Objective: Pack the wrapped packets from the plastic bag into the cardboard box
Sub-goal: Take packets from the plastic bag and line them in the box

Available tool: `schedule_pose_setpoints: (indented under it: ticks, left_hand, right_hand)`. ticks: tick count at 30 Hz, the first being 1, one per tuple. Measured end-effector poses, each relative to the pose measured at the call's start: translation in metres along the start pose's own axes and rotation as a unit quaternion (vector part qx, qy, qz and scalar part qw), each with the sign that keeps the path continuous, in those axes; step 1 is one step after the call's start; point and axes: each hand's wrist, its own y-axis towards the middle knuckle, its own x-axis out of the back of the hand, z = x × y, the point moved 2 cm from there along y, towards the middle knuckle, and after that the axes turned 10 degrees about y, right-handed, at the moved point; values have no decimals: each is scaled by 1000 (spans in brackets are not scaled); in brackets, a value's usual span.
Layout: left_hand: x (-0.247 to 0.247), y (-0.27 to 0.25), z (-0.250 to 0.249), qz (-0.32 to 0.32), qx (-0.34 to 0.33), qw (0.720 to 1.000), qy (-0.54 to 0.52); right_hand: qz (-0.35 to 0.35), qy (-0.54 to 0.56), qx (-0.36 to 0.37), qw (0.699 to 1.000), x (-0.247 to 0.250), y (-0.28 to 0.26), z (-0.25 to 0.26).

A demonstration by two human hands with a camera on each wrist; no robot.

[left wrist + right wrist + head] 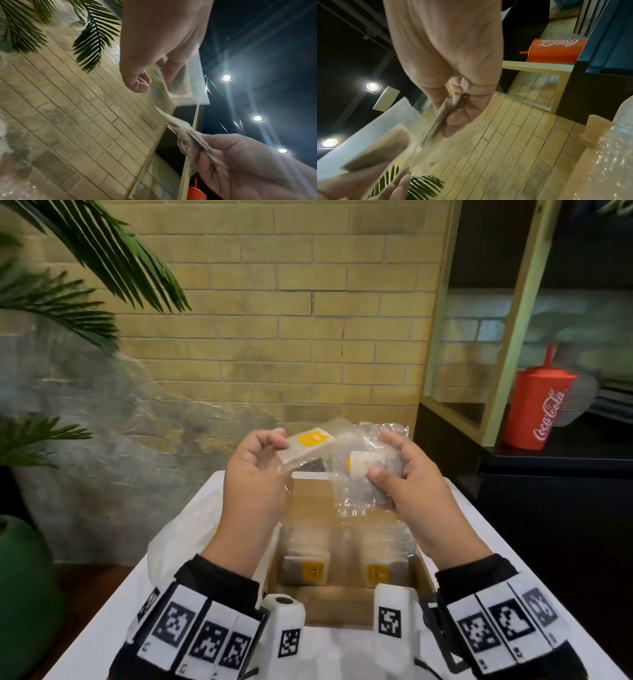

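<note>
Over on the left, palm fronds (85, 268) hung across the yellow brick wall (291, 302), with a green pot (20, 577) on the floor below them. A white plastic bag (185, 535) lay slumped on the white table (85, 638), just left of the open cardboard box (308, 501). Above that box the person's left hand (255, 474) was raised, its fingers curled round one end of a wrapped packet with a yellow label (308, 445), thumb on one face and fingertips on the other; the left wrist view showed the same pinch from beneath. Two more wrapped packets (306, 570) stood on edge side by side in the near end of the box, yellow labels facing the person, the second packet (383, 571) touching the first or nearly so. Beside the left hand, and apart from it, the right hand (418, 484) gripped a second wrapped packet in crumpled clear film (363, 474), thumb pressed on its front and fingers closed behind it; the loose wrap trailed down toward the box's far end. From the right wrist view the grip looked tight, though the packet there was blurred. Further right, a red Coca-Cola cup (537, 409) with a straw stood on a dark counter (565, 453), under a pale wooden shelf frame (513, 320).
</note>
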Motion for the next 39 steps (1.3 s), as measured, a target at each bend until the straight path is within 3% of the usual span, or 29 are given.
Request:
schedule_pose_setpoints:
  ticks: [3,8,12,18,23,29,32,39]
  left_hand:
    - [3,0,1,-1,23,1000,5]
    - [3,-5,2,7,0,994,112]
    - [4,-2,3,32,29,994,100]
    - [0,-10,4,34,4,986,164]
    - [-11,-16,7,130,25,968,212]
    - [-18,-22,3,267,72,955,107]
    - [-16,-21,4,250,56,960,111]
    - [-10,-11,15,139,76,976,151]
  right_hand:
    - [-6,9,3,1000,-3,-2,1]
    - [-17,2,18,1000,-4,-4,4]
    - [-43,-23,20,999,1,-4,6]
    - [-88,-83,96,988,-4,-11,16]
    - [-55,-179,164,969,-25,-20,18]
    - [41,-232,156,959,-41,-25,15]
    - [73,-232,138,960,-42,-24,16]
    - [3,-195,129,972,-27,-19,18]
